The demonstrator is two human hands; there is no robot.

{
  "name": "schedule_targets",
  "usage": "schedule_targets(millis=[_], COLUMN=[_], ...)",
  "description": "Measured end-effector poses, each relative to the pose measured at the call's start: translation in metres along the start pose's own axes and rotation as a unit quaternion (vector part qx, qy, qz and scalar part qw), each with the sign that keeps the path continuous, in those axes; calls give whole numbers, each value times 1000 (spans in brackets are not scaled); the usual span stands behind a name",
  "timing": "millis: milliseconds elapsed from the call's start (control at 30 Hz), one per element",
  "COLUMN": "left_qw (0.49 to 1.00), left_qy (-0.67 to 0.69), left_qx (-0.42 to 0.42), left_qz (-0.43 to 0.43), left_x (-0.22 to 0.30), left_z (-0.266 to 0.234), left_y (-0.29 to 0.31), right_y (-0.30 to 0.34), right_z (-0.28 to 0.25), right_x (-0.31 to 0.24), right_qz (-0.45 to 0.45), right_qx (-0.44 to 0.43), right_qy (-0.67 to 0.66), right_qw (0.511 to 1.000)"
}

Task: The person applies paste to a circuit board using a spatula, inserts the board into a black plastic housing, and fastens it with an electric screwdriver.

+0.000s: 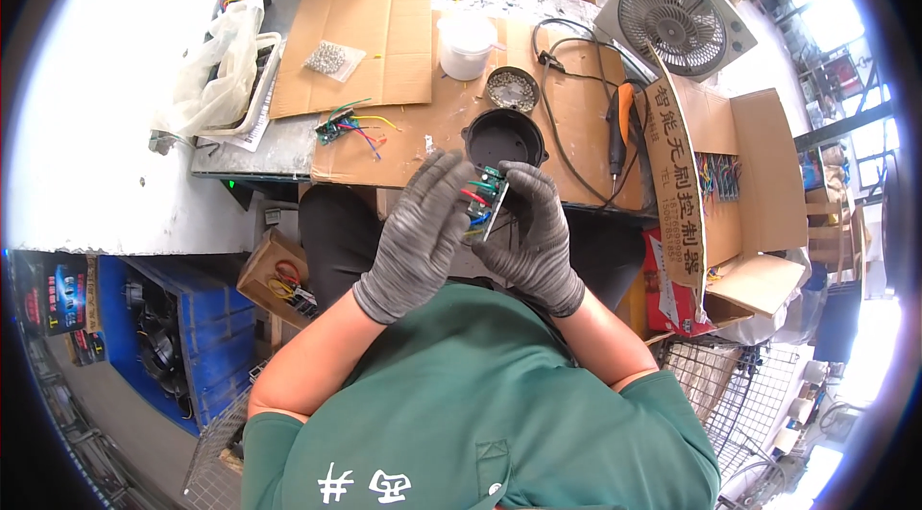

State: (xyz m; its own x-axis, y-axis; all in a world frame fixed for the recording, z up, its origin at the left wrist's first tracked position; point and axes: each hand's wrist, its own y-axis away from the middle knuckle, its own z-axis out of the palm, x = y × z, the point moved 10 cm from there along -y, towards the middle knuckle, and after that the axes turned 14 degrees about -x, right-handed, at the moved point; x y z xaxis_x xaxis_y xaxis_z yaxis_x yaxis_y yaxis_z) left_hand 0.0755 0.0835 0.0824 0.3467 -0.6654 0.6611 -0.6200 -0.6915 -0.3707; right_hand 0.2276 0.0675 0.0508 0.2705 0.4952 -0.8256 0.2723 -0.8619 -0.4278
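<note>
A small green circuit board (487, 191) with red, green and blue wires is held upright between my gloved hands, just off the table's near edge. My right hand (538, 236) grips its right side between thumb and fingers. My left hand (420, 227) closes against its wired side with the fingers close together; their tips are partly hidden. Beyond them stands a round black housing (502, 137), open at the top. To the left on the cardboard lies another circuit board (336, 126) with coloured wires.
Behind the housing are a black dish of screws (512, 89), a white tub (466, 47) and a bag of small metal parts (331, 60). An orange and black electric screwdriver (619, 131) with a looping cable lies rightward, near a cardboard box (754, 169) and fan (672, 20).
</note>
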Motion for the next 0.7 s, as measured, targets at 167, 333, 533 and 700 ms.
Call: schedule_targets(millis=[167, 333, 533, 700], left_qw=[924, 777, 755, 730], left_qy=[353, 586, 570, 604], left_qx=[-29, 59, 186, 180], left_qz=[-145, -222, -268, -265], left_x=[-42, -79, -123, -132], left_z=[26, 56, 42, 46], left_y=[7, 34, 63, 61], right_y=[0, -24, -96, -165], right_z=[6, 9, -36, -107], right_x=[-1, -9, 64, 204], right_qz=[-47, -59, 161, 241], right_qx=[-27, -130, -133, -1], right_qy=[-142, -116, -59, 154], right_qw=[988, 983, 976, 958])
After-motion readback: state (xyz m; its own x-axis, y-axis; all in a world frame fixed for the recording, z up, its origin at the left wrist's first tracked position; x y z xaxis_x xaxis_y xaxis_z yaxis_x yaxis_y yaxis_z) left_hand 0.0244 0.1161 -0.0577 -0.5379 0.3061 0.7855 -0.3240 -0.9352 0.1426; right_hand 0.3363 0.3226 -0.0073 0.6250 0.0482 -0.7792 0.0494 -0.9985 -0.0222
